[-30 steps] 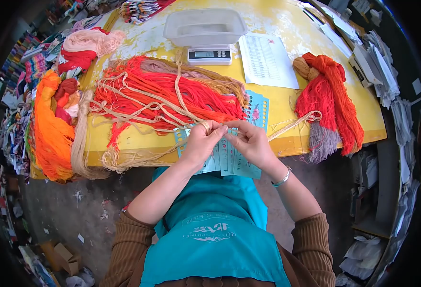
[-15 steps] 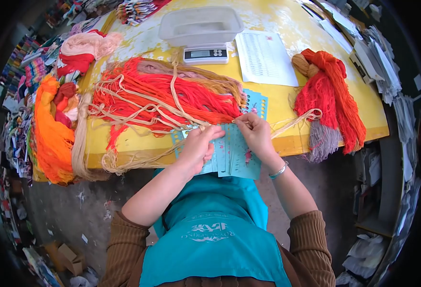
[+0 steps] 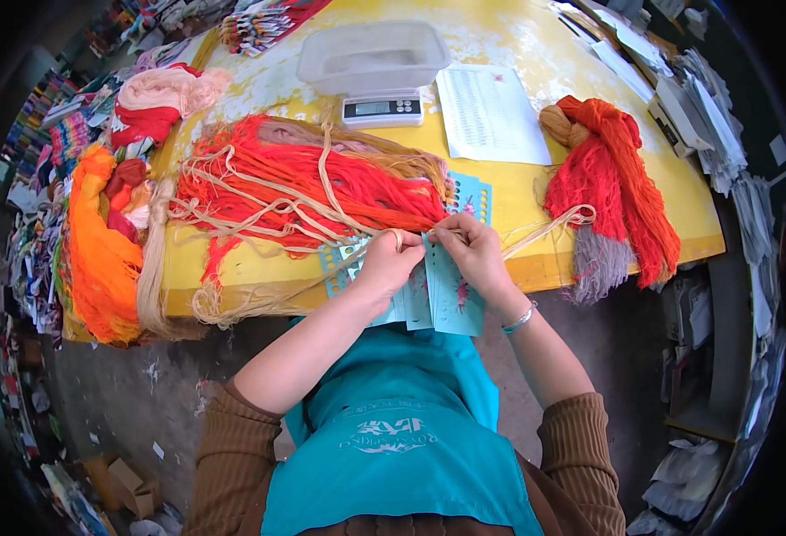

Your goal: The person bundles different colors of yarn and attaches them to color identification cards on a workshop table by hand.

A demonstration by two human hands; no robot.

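Blue-green punched cards lie overlapped at the table's front edge, partly under both hands. My left hand is closed in a pinch on beige thread over the cards. Close beside it, my right hand pinches at the top edge of a card, its fingertips nearly meeting the left ones; what they grip is too small to make out. Red and orange thread is spread just behind the hands, with beige strands lying across it. More beige thread trails out right of my right hand.
Behind the thread, a clear plastic tub sits on a digital scale, beside a printed sheet. Red and grey skeins lie at the right, orange skeins at the left. Paper stacks line the far right.
My left hand has moved right and slightly up, closer to my right hand, and its fingers are now drawn together. My right hand has shifted slightly left.
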